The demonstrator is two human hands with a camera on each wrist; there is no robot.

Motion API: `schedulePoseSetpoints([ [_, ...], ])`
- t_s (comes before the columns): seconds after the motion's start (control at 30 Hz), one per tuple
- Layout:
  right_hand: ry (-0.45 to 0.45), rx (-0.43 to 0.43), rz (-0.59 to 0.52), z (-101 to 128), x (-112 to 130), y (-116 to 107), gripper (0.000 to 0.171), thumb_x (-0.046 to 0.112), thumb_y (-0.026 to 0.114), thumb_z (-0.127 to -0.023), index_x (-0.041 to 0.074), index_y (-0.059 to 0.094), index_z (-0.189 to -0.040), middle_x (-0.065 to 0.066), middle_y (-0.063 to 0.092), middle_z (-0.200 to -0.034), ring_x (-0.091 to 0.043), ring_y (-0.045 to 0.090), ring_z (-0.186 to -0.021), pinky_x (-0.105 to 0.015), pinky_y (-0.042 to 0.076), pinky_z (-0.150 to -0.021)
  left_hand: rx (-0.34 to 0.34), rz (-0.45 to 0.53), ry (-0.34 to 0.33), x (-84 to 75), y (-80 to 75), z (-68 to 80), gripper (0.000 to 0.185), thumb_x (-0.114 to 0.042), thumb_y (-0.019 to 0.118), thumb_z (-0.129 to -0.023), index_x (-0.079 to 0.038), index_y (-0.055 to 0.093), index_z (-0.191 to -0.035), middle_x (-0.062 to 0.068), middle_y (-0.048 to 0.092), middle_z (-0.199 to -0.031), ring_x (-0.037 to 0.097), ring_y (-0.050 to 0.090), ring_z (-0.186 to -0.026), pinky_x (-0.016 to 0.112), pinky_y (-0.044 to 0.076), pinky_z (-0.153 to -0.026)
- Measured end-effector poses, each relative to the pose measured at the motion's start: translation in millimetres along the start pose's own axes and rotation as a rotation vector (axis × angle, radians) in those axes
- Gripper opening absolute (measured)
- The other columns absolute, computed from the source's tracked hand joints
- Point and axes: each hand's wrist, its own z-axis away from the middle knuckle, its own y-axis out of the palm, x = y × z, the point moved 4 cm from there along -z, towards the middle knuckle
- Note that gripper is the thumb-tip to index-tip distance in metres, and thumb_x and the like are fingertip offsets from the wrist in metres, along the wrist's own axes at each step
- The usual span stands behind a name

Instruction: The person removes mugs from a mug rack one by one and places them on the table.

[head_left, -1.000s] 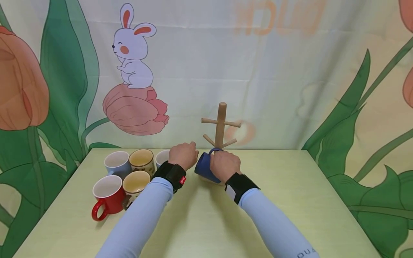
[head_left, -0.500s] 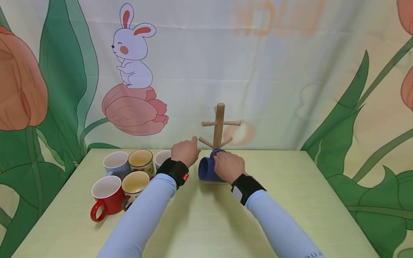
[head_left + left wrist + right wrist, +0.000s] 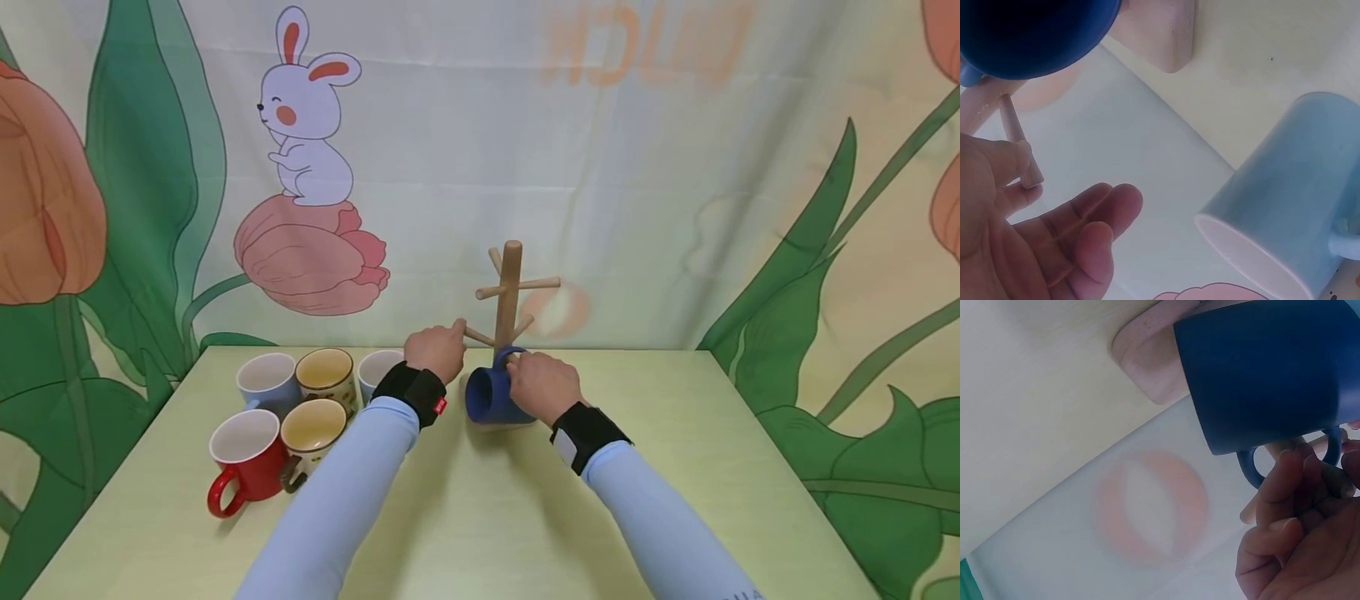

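A wooden mug tree with a thick post and several pegs stands near the table's back edge. My left hand pinches the end of a low left peg between thumb and index finger, its other fingers loosely bent. In front of the post, a dark blue mug lies sideways, mouth to the left and handle upward by the post. My right hand holds the mug by its handle, fingers curled there. A peg shows through the handle loop in the right wrist view. Part of the handle is hidden by fingers.
Left on the table stand a red mug, a light blue mug, two yellow-lined mugs and another pale blue mug close to my left hand. A printed curtain hangs behind the table.
The mug tree has turned about its post, its pegs now pointing differently. My right hand and the blue mug shifted right, the mug levelling. My left hand moved slightly right and took the peg's end.
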Motion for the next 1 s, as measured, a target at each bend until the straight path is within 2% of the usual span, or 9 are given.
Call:
schedulePoseSetpoints([
  [0.27, 0.015, -0.032, -0.049, -2, -15, 3, 0.032, 0.030, 0.049, -0.104, 0.009, 0.063, -0.085, -0.004, 0.055, -0.066, -0.022, 0.062, -0.063, -0.040, 0.050, -0.052, -0.024, -0.011, 0.012, -3.1, -0.6, 0.2, 0.016, -0.018, 0.057, -0.101, -0.004, 0.061, -0.110, 0.014, 0.070, -0.085, 0.030, 0.070, -0.077, 0.045, 0.057, -0.066],
  [0.5, 0.015, -0.051, -0.053, -2, -26, 3, 0.032, 0.033, 0.046, -0.105, 0.009, 0.063, -0.091, -0.007, 0.059, -0.072, -0.027, 0.065, -0.071, -0.043, 0.051, -0.056, -0.026, -0.023, 0.004, -4.6, 2.8, 2.0, 0.015, -0.012, 0.053, -0.102, -0.005, 0.061, -0.114, 0.014, 0.071, -0.088, 0.029, 0.070, -0.078, 0.045, 0.057, -0.069],
  [0.73, 0.014, -0.073, -0.079, 0, -32, -1, 0.031, 0.033, 0.046, -0.105, 0.009, 0.062, -0.093, -0.008, 0.058, -0.073, -0.028, 0.064, -0.072, -0.045, 0.050, -0.056, -0.045, -0.009, 0.030, -7.9, 0.4, 9.4, 0.012, -0.011, 0.052, -0.103, -0.004, 0.061, -0.109, 0.014, 0.070, -0.087, 0.030, 0.070, -0.077, 0.045, 0.057, -0.066],
  [0.83, 0.014, -0.077, -0.078, -1, -34, 0, 0.030, 0.034, 0.046, -0.105, 0.010, 0.063, -0.096, -0.008, 0.060, -0.073, -0.029, 0.065, -0.074, -0.045, 0.051, -0.057, -0.073, 0.002, 0.040, -8.7, -0.2, 12.8, 0.010, -0.011, 0.053, -0.102, -0.004, 0.060, -0.103, 0.015, 0.070, -0.085, 0.031, 0.070, -0.076, 0.046, 0.057, -0.064],
  [1.0, 0.020, -0.095, -0.074, -2, -34, 0, 0.031, 0.034, 0.047, -0.106, 0.011, 0.066, -0.112, -0.011, 0.065, -0.082, -0.030, 0.067, -0.080, -0.046, 0.053, -0.061, -0.127, 0.007, 0.048, -8.5, 0.0, 17.8, 0.009, -0.009, 0.054, -0.101, -0.003, 0.059, -0.097, 0.016, 0.069, -0.080, 0.032, 0.069, -0.073, 0.046, 0.056, -0.061],
])
